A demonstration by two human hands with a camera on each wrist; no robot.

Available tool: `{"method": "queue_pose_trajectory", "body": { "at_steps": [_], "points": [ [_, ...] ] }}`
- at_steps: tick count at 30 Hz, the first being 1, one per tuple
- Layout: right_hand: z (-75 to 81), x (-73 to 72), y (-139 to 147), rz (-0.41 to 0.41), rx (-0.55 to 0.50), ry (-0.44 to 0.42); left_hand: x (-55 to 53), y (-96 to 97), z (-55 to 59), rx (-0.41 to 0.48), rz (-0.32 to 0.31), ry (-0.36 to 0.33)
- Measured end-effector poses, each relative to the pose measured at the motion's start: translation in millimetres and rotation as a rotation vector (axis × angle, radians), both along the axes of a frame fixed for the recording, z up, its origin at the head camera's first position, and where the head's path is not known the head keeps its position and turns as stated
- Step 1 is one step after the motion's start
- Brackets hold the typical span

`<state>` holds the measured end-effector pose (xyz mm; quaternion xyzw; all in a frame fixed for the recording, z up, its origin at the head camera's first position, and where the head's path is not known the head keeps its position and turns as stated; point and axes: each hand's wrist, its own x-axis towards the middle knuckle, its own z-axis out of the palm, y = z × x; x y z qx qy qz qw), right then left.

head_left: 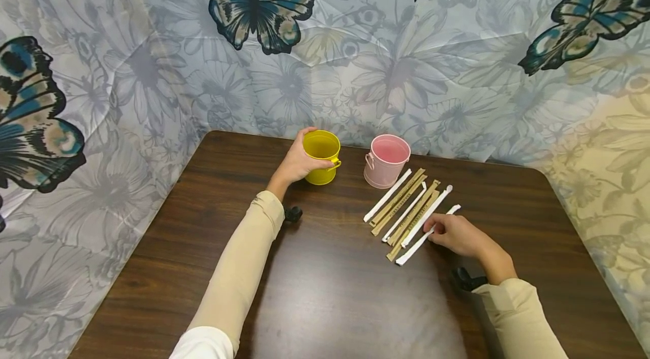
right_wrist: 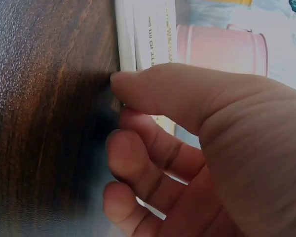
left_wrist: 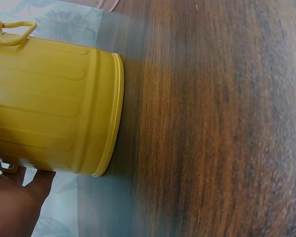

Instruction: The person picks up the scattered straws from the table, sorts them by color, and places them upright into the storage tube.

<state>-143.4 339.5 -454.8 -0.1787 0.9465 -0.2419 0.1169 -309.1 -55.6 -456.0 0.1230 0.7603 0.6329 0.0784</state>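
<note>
My left hand [head_left: 299, 160] grips a small yellow bucket [head_left: 321, 175] by its upper side, thumb near the handle and fingers round the back. In the left wrist view the yellow bucket [left_wrist: 49, 106] shows its ribbed wall and two small side handles. My right hand [head_left: 464, 239] is over the rightmost white paper-wrapped straw [head_left: 413, 250], with thumb and forefinger pinching it near its middle. Up close, the right hand's thumb [right_wrist: 163, 91] meets the forefinger at the straw, the other fingers curled below. Several white and brown wrapped straws [head_left: 406, 201] lie side by side, slanted, left of this hand.
A pink bucket [head_left: 387, 164] stands at the back of the dark wooden table [head_left: 345, 302], just beyond the straws and right of the yellow one. Behind the table's far edge hangs a butterfly-printed cloth [head_left: 315, 82]. Dark wrist-worn pieces sit under both wrists.
</note>
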Motion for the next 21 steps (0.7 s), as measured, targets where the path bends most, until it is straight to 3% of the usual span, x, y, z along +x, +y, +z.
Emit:
{"method": "queue_pose_trajectory", "body": {
  "at_steps": [6,10,17,21],
  "points": [
    [-1.7,1.2,1,0.050,-0.031,0.068,0.0,0.1,-2.5,-0.018,0.006,0.007],
    [1.7,1.7,-1,0.045,-0.040,0.178,-1.3,-0.1,-3.8,-0.025,0.014,0.018],
    [17.1,-2.1,-10,0.023,-0.090,0.400,-3.3,-0.6,-4.8,-0.023,0.022,0.023],
    [28.8,-7.6,-17,0.010,-0.105,0.460,-1.9,-0.3,-3.6,-0.024,0.016,0.013]
  ]
}}
